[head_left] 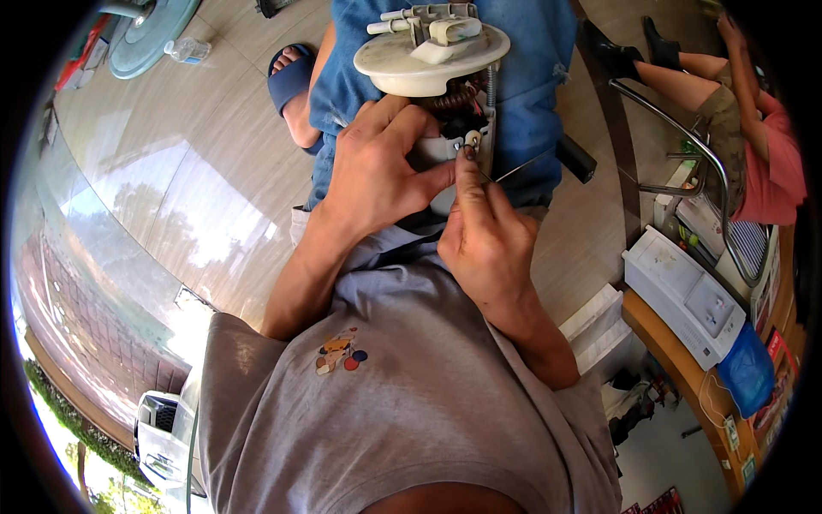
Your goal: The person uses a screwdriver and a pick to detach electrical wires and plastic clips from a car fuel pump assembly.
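Observation:
On my lap, against blue jeans, rests a fuel pump module [432, 64] with a round off-white plastic flange, a spring and corrugated tubing below it. My left hand [377, 154] is closed around the grey lower body, thumb toward the middle. The index fingertip of my right hand [484, 223] presses beside a small pale fitting [473, 137] on that body. A thin metal shaft with a black handle, looking like a screwdriver [575, 160], runs into the curled fingers of my right hand; its tip is hidden.
A plastic bottle [187, 50] lies on the tiled floor near a round teal base [152, 34]. At right a person in a pink shirt [771, 171] sits by a chrome chair frame [728, 188]. A wooden desk [676, 351] carries a white machine [685, 295] and a blue bag [747, 373].

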Demonstrator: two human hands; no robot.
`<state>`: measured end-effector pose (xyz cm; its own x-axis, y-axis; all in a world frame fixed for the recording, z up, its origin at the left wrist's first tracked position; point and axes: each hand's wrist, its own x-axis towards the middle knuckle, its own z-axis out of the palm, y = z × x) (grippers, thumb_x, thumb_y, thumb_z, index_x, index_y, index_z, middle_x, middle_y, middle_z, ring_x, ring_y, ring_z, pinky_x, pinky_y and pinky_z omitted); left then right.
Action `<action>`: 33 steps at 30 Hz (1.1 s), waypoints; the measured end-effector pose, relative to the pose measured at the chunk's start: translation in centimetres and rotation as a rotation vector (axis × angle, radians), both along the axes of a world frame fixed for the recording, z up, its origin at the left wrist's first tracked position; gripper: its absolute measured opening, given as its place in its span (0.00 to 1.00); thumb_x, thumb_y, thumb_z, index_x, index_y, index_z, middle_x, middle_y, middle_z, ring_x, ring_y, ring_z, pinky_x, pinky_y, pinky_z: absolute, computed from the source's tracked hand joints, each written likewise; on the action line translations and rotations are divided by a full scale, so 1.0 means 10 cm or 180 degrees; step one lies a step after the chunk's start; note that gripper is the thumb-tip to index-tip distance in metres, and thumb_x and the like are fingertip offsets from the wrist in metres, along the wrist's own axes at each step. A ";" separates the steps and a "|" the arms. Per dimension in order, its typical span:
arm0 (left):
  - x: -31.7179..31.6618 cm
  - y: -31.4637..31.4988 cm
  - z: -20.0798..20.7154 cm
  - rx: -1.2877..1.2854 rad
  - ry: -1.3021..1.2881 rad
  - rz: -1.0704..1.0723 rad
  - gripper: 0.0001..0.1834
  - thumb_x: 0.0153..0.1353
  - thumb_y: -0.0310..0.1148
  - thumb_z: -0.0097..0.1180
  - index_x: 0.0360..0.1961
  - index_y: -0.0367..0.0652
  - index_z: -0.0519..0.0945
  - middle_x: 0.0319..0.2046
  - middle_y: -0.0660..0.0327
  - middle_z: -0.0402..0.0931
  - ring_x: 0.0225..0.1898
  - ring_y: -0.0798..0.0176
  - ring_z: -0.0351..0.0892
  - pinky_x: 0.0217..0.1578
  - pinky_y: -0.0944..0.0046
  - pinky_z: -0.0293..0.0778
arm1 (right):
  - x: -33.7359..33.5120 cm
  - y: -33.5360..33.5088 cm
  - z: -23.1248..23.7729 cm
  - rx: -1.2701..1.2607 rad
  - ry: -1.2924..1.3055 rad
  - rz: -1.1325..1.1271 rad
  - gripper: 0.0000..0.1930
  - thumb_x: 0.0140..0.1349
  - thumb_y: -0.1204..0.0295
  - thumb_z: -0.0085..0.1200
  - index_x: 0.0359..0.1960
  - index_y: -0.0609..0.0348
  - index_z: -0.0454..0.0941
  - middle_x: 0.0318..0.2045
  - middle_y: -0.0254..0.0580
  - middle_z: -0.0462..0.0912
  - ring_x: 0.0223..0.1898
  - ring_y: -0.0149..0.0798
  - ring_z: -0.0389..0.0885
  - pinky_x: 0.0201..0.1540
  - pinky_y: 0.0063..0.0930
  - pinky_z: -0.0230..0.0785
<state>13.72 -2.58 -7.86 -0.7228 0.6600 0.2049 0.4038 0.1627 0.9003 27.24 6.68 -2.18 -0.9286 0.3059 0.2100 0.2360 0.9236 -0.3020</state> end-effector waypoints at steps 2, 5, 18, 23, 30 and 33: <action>0.00 0.01 0.02 -0.0003 0.0041 0.0001 0.21 0.41 0.35 0.81 0.34 0.40 0.83 0.33 0.56 0.80 0.35 0.50 0.81 0.35 0.55 0.78 | -0.01 -0.02 0.01 -0.0193 -0.0011 -0.0153 0.27 0.54 0.86 0.58 0.60 0.70 0.81 0.31 0.49 0.84 0.25 0.47 0.86 0.28 0.38 0.79; -0.04 0.00 0.03 -0.0020 -0.0394 -0.0048 0.21 0.41 0.34 0.82 0.35 0.39 0.83 0.33 0.56 0.80 0.36 0.50 0.82 0.36 0.55 0.78 | -0.05 -0.02 0.04 -0.0173 0.0019 -0.0151 0.26 0.54 0.86 0.58 0.59 0.70 0.81 0.32 0.49 0.84 0.25 0.47 0.86 0.28 0.38 0.80; 0.12 -0.07 0.02 0.0092 0.0023 0.0269 0.30 0.40 0.43 0.83 0.41 0.41 0.82 0.43 0.57 0.80 0.43 0.49 0.82 0.44 0.54 0.79 | 0.04 0.06 0.52 -0.0927 -0.0528 -0.0117 0.23 0.61 0.84 0.57 0.59 0.63 0.82 0.30 0.49 0.84 0.25 0.45 0.85 0.29 0.35 0.76; 0.09 -0.09 0.01 0.0056 0.0174 0.0217 0.31 0.41 0.46 0.83 0.42 0.41 0.82 0.44 0.57 0.80 0.44 0.49 0.82 0.44 0.54 0.79 | -0.03 0.40 0.65 -0.1220 -0.0624 -0.0471 0.18 0.62 0.83 0.58 0.55 0.59 0.80 0.29 0.46 0.85 0.22 0.44 0.83 0.26 0.36 0.74; 0.05 -0.07 0.01 -0.0124 0.0071 0.0017 0.34 0.38 0.44 0.86 0.44 0.42 0.83 0.49 0.56 0.81 0.49 0.52 0.84 0.48 0.57 0.81 | -0.10 0.70 0.75 -0.0956 -0.0447 0.0136 0.13 0.62 0.82 0.61 0.48 0.59 0.84 0.31 0.43 0.84 0.26 0.44 0.84 0.29 0.35 0.75; 0.05 -0.07 0.00 -0.0097 0.0093 0.0019 0.34 0.38 0.44 0.86 0.44 0.42 0.83 0.49 0.56 0.81 0.50 0.52 0.84 0.48 0.57 0.81 | -0.17 0.71 0.77 -0.0776 -0.0764 0.0435 0.14 0.61 0.81 0.62 0.48 0.58 0.84 0.31 0.42 0.82 0.26 0.46 0.83 0.28 0.38 0.74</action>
